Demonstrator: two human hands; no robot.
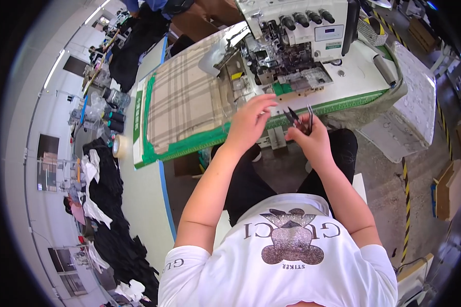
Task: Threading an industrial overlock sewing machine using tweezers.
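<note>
My right hand (315, 137) is closed around black thread snips (291, 116), their pointed blades aimed up and left. Silver tweezers (310, 113) also stick up from that hand. Left of it, over the front edge of the sewing table (366, 77), my left hand (247, 125) is open, its fingers stretched toward the right, with nothing visible in them. Just beyond both hands stands a white overlock sewing machine (322, 48), its looper area (287, 64) uncovered. Plaid-patterned board or fabric (187, 92), edged with green tape, covers the table's left part.
At far left a white table (143, 199) carries a roll of tape (120, 147), dark thread cones (115, 122) and heaps of black fabric (107, 204). A wrapped white box (404, 97) stands right of the machine. Cardboard boxes (451, 189) lie on the floor farther right.
</note>
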